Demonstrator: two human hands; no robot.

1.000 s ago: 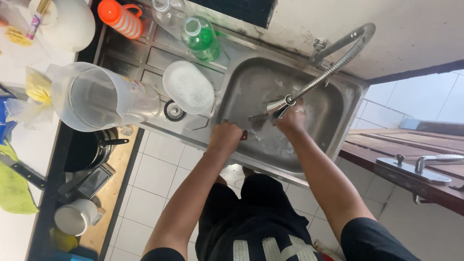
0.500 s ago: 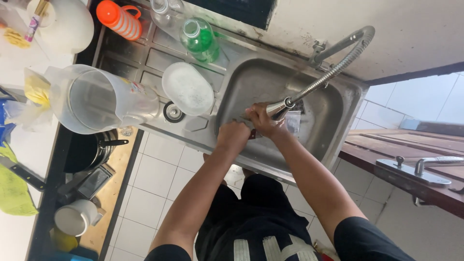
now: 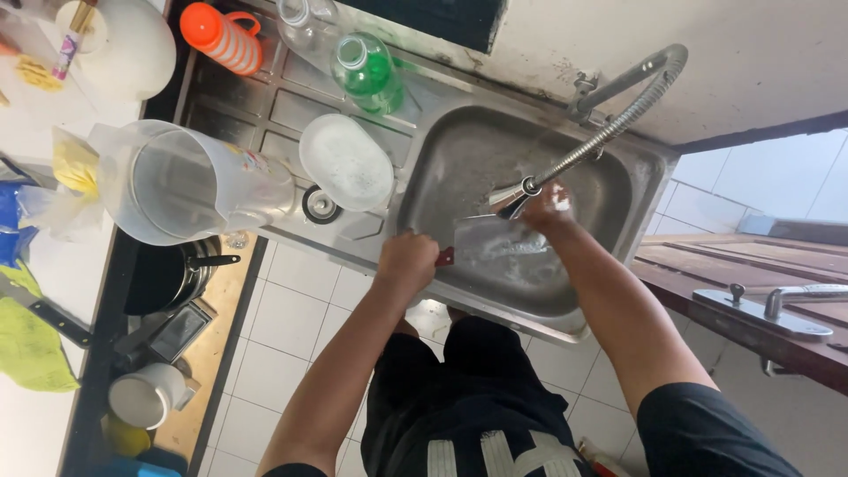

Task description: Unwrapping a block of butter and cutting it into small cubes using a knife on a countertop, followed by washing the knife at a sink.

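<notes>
While the left hand [image 3: 408, 263] is clenched tight round the red handle of a cleaver [image 3: 495, 240], the blade lies flat and low over the sink [image 3: 459, 150], pointing toward three o'clock. The right hand [image 3: 552, 208], flecked with foam, sits at the blade's far end, just beside the spray head [image 3: 511, 199] on its coiled hose [image 3: 609, 132]. Its fingers are curled, but I cannot tell whether they grip the spray head, press on the blade or hold nothing.

By the look of it, this is the washing of the blade under the spray head, with suds on the hand and streaks on the steel. A turn of the cleaver to reach its other face would call for a firm hold on the handle and fingers kept off the edge.

The sink holds only the cleaver and a wet, soapy film. At nine o'clock from it, on the drainboard, a white bowl [image 3: 346, 162] shows a pale sudsy inside. Further toward nine o'clock a clear jug [image 3: 190, 181] lies on its side and looks empty. At eleven o'clock stands a bottle [image 3: 367, 71] partly full of green liquid, with an orange bottle [image 3: 221, 37] beyond it, contents hidden.
</notes>
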